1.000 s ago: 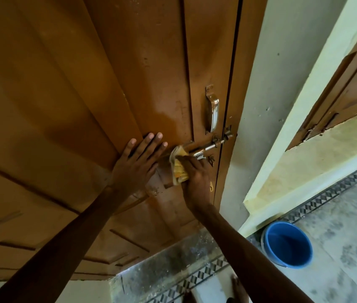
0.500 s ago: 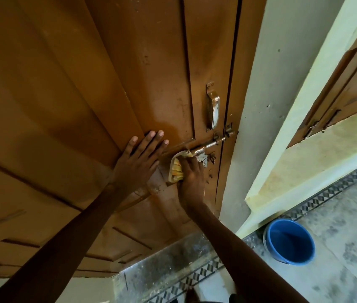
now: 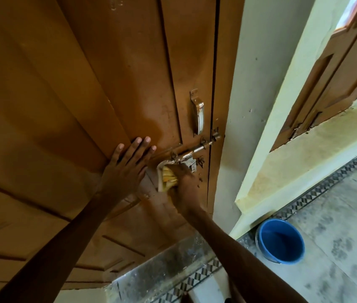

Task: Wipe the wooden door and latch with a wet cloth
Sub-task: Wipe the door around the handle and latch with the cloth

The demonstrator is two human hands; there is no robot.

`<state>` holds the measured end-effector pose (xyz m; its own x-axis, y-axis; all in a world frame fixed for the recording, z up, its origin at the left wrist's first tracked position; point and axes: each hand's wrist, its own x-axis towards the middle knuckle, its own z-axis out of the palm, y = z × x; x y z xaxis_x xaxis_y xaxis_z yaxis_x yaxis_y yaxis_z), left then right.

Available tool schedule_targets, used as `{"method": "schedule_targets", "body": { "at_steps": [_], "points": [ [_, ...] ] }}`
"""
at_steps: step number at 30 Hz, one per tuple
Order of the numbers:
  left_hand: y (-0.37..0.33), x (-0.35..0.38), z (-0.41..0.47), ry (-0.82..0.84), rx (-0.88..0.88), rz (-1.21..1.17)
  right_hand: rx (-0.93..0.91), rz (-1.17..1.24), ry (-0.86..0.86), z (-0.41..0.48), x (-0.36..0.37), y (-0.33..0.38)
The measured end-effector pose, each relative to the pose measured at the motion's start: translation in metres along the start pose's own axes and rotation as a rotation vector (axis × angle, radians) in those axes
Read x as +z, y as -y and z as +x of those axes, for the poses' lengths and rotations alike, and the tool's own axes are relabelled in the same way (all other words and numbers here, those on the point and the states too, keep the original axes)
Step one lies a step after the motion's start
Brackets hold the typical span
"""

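Observation:
A brown wooden door [image 3: 112,68] fills the left and middle of the head view, with a darker wet patch near its right stile. A metal sliding latch [image 3: 192,150] crosses from the door to the frame, below a metal pull handle [image 3: 199,114]. My left hand [image 3: 127,167] lies flat on the door, fingers spread, just left of the latch. My right hand [image 3: 184,189] grips a bunched yellow and white cloth [image 3: 166,176] and presses it against the door right under the latch's left end.
A blue bucket [image 3: 281,241] stands on the grey stained floor at the lower right, beside a pale green wall [image 3: 260,84]. A patterned tile border runs along the threshold. Another brown door or shutter [image 3: 337,79] sits at the upper right.
My right hand with the cloth has slid down and left off the latch bolt to the door just beneath it. My left hand has stayed flat on the door.

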<state>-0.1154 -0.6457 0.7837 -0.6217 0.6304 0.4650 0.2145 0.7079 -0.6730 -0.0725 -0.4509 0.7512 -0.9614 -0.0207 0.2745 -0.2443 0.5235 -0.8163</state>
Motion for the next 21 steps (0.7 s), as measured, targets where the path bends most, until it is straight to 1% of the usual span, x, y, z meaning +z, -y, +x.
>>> {"method": "schedule_targets", "body": {
  "at_steps": [1,3,4,5,7,9,12,14,16,18,19,21],
  "points": [
    [-0.002,0.000,0.000,0.001,-0.016,-0.017,0.048,0.030,-0.094,0.002,-0.013,-0.004],
    [-0.009,-0.002,0.001,0.002,-0.073,-0.069,0.122,0.078,-0.335,0.009,-0.032,-0.015],
    [-0.014,-0.002,0.004,0.008,-0.099,-0.101,0.146,0.087,-0.399,0.014,-0.035,-0.020],
    [-0.020,-0.003,0.008,0.019,-0.113,-0.134,0.155,0.092,-0.406,0.020,-0.034,-0.023],
    [-0.031,0.000,0.015,0.057,-0.091,-0.183,0.135,0.108,-0.278,0.030,-0.022,-0.025],
    [-0.039,0.006,0.019,0.083,-0.054,-0.199,0.071,0.024,-0.176,0.033,-0.005,-0.030],
    [-0.045,0.013,0.020,0.049,-0.068,-0.204,0.034,-0.012,-0.112,0.026,0.004,-0.044],
    [-0.045,0.014,0.020,0.052,-0.071,-0.203,-0.037,-0.099,-0.061,0.025,-0.006,-0.056],
    [-0.045,0.015,0.020,0.061,-0.064,-0.185,-0.044,-0.141,-0.061,0.030,-0.014,-0.067],
    [-0.045,0.016,0.020,0.067,-0.070,-0.188,0.018,-0.111,-0.102,0.035,-0.014,-0.073],
    [-0.046,0.017,0.019,0.067,-0.076,-0.192,0.056,-0.111,-0.092,0.034,-0.012,-0.070],
    [-0.045,0.017,0.020,0.068,-0.077,-0.192,0.072,-0.118,-0.068,0.028,-0.001,-0.073]
  ]
}}
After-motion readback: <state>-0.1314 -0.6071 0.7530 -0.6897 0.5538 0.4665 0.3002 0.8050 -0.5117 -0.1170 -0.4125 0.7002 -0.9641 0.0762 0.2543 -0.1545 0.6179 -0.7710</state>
